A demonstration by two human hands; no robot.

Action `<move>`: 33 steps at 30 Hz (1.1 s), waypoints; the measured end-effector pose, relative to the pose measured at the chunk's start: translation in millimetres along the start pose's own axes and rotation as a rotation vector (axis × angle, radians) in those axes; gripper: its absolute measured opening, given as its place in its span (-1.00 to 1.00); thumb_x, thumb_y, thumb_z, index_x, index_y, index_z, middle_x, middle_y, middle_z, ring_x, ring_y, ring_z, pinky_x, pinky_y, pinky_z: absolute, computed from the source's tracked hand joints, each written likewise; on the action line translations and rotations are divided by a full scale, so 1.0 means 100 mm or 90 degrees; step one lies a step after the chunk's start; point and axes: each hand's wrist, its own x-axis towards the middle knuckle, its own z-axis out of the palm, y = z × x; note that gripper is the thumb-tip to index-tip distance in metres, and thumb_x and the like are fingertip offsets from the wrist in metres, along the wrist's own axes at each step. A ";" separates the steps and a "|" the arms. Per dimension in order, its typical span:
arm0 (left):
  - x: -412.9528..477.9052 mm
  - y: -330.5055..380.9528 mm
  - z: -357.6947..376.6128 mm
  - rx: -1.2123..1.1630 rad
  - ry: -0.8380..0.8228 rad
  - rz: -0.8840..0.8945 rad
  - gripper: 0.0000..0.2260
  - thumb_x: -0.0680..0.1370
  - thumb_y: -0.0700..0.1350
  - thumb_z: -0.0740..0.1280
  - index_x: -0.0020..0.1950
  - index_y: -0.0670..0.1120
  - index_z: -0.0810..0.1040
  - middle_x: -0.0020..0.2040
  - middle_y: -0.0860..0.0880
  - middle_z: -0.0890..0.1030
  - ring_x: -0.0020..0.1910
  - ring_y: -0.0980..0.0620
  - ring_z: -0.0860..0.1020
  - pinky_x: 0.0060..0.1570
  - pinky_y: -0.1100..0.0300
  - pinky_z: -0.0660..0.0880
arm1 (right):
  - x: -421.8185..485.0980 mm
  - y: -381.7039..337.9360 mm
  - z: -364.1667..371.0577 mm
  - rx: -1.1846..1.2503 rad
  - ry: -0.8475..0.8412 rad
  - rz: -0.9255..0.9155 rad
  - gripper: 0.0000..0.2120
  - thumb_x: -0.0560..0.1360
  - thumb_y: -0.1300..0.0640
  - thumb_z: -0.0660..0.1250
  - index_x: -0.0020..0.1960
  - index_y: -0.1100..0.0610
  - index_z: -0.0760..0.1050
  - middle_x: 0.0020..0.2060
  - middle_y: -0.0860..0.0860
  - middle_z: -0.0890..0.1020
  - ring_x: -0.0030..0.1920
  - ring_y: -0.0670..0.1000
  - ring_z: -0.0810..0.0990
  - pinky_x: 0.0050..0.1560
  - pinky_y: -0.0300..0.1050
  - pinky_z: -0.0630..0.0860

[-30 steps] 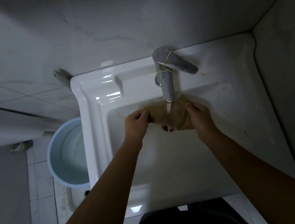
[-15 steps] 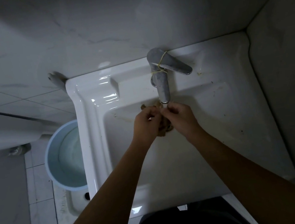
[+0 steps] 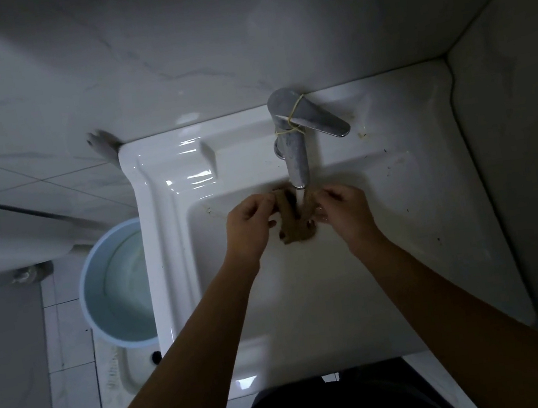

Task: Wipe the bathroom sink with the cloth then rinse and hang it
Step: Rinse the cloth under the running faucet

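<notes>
A brown cloth (image 3: 296, 224) hangs bunched between my two hands inside the white sink (image 3: 412, 225), right under the spout of the chrome tap (image 3: 295, 151). Water runs from the spout onto the cloth. My left hand (image 3: 251, 225) grips the cloth's left side. On its right side my right hand (image 3: 345, 212) pinches it with the fingertips. The tap lever points to the right and has a yellow rubber band around it.
A pale blue bucket (image 3: 98, 279) with water stands on the floor left of the sink. Tiled walls close in behind and on the right (image 3: 528, 167). Small dark specks lie on the sink's right ledge.
One second ago the cloth was spread wide between my hands. They then came together and bunched it. Now they have drawn slightly apart, with the cloth still gathered under the water.
</notes>
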 end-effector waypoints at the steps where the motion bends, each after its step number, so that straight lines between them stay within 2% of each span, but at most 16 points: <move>1: 0.00 0.01 -0.03 -0.007 0.009 0.003 -0.85 0.61 -0.15 0.34 -0.08 -0.08 0.69 -0.06 -0.11 0.73 0.00 0.00 0.69 0.03 0.06 0.62 | 0.06 0.03 -0.03 0.006 0.019 0.018 -0.87 0.53 0.21 0.32 -0.10 0.22 0.63 -0.15 0.22 0.69 -0.10 0.20 0.71 -0.01 0.18 0.67; 4: -0.01 0.06 -0.12 0.080 0.038 0.089 -0.84 0.59 -0.12 0.36 -0.16 -0.10 0.66 -0.14 -0.11 0.69 -0.09 -0.01 0.65 -0.01 0.04 0.59 | 0.16 0.10 -0.14 -0.059 0.065 0.017 -0.88 0.49 0.16 0.32 -0.04 0.16 0.60 -0.10 0.16 0.68 -0.06 0.17 0.68 0.03 0.22 0.64; 8: -0.09 0.17 -0.15 0.215 0.025 0.196 -0.84 0.56 -0.07 0.38 -0.16 -0.09 0.67 -0.16 -0.01 0.68 -0.12 0.07 0.64 -0.05 0.02 0.57 | 0.09 0.08 -0.11 -0.144 0.033 -0.047 -0.68 0.49 0.09 0.39 0.23 0.09 0.56 0.11 -0.01 0.63 0.08 -0.03 0.58 0.14 -0.05 0.54; 10: -0.17 0.29 -0.11 0.182 0.006 0.192 -0.82 0.60 -0.16 0.33 -0.14 -0.21 0.61 -0.22 -0.06 0.67 -0.21 0.09 0.64 -0.15 0.07 0.58 | 0.05 0.03 -0.01 -0.145 -0.015 -0.092 -0.72 0.49 0.09 0.40 0.19 0.08 0.59 0.06 -0.03 0.66 0.04 -0.08 0.59 0.13 -0.09 0.52; 12: -0.25 0.44 -0.06 0.063 -0.010 0.134 -0.83 0.63 -0.29 0.24 -0.11 -0.33 0.53 -0.28 -0.08 0.64 -0.32 0.19 0.63 -0.26 0.30 0.55 | 0.03 0.00 0.09 -0.190 -0.071 -0.110 -0.80 0.52 0.08 0.37 0.12 0.08 0.59 -0.05 -0.04 0.65 -0.06 -0.12 0.58 0.01 -0.12 0.50; 13: -0.28 0.50 -0.05 -0.008 -0.026 0.096 -0.85 0.64 -0.31 0.22 -0.08 -0.32 0.52 -0.30 -0.08 0.64 -0.32 0.16 0.64 -0.28 0.33 0.56 | 0.03 -0.01 0.12 -0.218 -0.088 -0.114 -0.80 0.54 0.06 0.34 0.13 0.09 0.57 -0.05 -0.03 0.64 -0.06 -0.08 0.57 -0.04 -0.12 0.48; 14: -0.27 0.53 -0.06 -0.066 -0.040 0.059 -0.85 0.64 -0.30 0.21 -0.05 -0.31 0.54 -0.27 -0.11 0.66 -0.26 0.07 0.67 -0.23 0.26 0.61 | 0.04 -0.02 0.14 -0.246 -0.099 -0.117 -0.80 0.56 0.04 0.32 0.14 0.08 0.56 -0.02 -0.01 0.63 -0.03 -0.03 0.57 -0.08 -0.12 0.46; 16: -0.22 0.56 -0.11 -0.110 -0.062 0.032 -0.83 0.64 -0.24 0.22 -0.04 -0.30 0.56 -0.15 -0.22 0.66 -0.10 -0.14 0.66 0.02 0.01 0.66 | 0.07 -0.02 0.15 -0.249 -0.115 -0.131 -0.86 0.57 0.07 0.32 0.09 0.05 0.57 -0.01 0.00 0.65 -0.01 0.01 0.60 -0.13 -0.15 0.43; 17: -0.20 0.57 -0.14 -0.100 -0.070 0.035 -0.82 0.64 -0.23 0.22 -0.03 -0.31 0.56 -0.10 -0.25 0.66 -0.06 -0.17 0.66 0.09 -0.03 0.64 | 0.07 -0.04 0.15 -0.240 -0.122 -0.147 -0.94 0.56 0.10 0.32 -0.01 0.03 0.57 -0.10 -0.04 0.66 -0.07 -0.02 0.61 -0.13 -0.16 0.42; 19: -0.18 0.57 -0.16 -0.049 -0.080 0.044 -0.80 0.65 -0.22 0.21 -0.02 -0.31 0.55 -0.07 -0.23 0.68 -0.06 -0.12 0.67 0.07 0.03 0.64 | 0.05 -0.09 0.13 -0.210 -0.132 -0.179 -0.90 0.55 0.12 0.34 -0.15 -0.01 0.53 -0.26 -0.10 0.63 -0.19 -0.08 0.61 -0.17 -0.13 0.45; 22: -0.16 0.54 -0.15 0.028 -0.108 0.054 -0.83 0.64 -0.25 0.20 -0.10 -0.22 0.52 -0.13 -0.15 0.66 -0.13 0.00 0.64 -0.06 0.14 0.62 | -0.06 -0.19 0.12 -0.129 -0.170 -0.205 -0.93 0.52 0.08 0.38 -0.05 0.07 0.58 -0.24 0.02 0.68 -0.22 -0.04 0.66 -0.18 -0.14 0.56; 23: -0.15 0.52 -0.14 0.047 -0.117 0.052 -0.84 0.64 -0.25 0.20 -0.11 -0.22 0.51 -0.13 -0.16 0.65 -0.13 0.01 0.63 -0.08 0.17 0.61 | -0.07 -0.18 0.12 -0.112 -0.177 -0.204 -0.97 0.52 0.11 0.39 -0.09 0.06 0.58 -0.27 0.01 0.67 -0.29 -0.07 0.63 -0.22 -0.18 0.54; 25: -0.12 0.45 -0.13 0.077 -0.115 0.050 -0.84 0.64 -0.25 0.21 -0.10 -0.22 0.51 -0.10 -0.19 0.64 -0.12 -0.01 0.62 -0.10 0.18 0.59 | -0.07 -0.15 0.14 -0.135 -0.161 -0.211 -0.83 0.53 0.14 0.39 -0.22 0.00 0.53 -0.37 -0.02 0.61 -0.36 -0.08 0.57 -0.26 -0.18 0.51; 29: -0.07 0.38 -0.14 0.119 -0.082 0.087 -0.84 0.63 -0.23 0.23 -0.12 -0.21 0.52 -0.11 -0.17 0.67 -0.10 -0.06 0.64 -0.08 0.11 0.56 | -0.01 -0.07 0.06 -0.202 -0.112 -0.259 -0.78 0.57 0.10 0.34 -0.23 -0.08 0.44 -0.31 -0.12 0.58 -0.24 -0.07 0.58 -0.22 -0.23 0.46; 31: -0.03 0.34 -0.18 0.203 -0.018 0.149 -0.83 0.62 -0.17 0.28 -0.15 -0.14 0.57 -0.15 -0.09 0.69 -0.11 -0.04 0.65 -0.10 0.11 0.55 | 0.00 -0.04 -0.02 -0.226 -0.102 -0.288 -0.79 0.58 0.13 0.29 -0.17 -0.12 0.42 -0.24 -0.15 0.58 -0.13 -0.05 0.60 -0.15 -0.21 0.47; 33: 0.01 0.31 -0.25 0.270 0.080 0.175 -0.83 0.59 -0.10 0.31 -0.17 -0.06 0.61 -0.20 0.00 0.67 -0.16 0.02 0.63 -0.14 0.11 0.54 | -0.01 -0.02 -0.11 -0.242 -0.074 -0.315 -0.87 0.58 0.15 0.27 -0.11 -0.05 0.44 -0.21 -0.11 0.61 -0.12 -0.04 0.61 -0.12 -0.15 0.50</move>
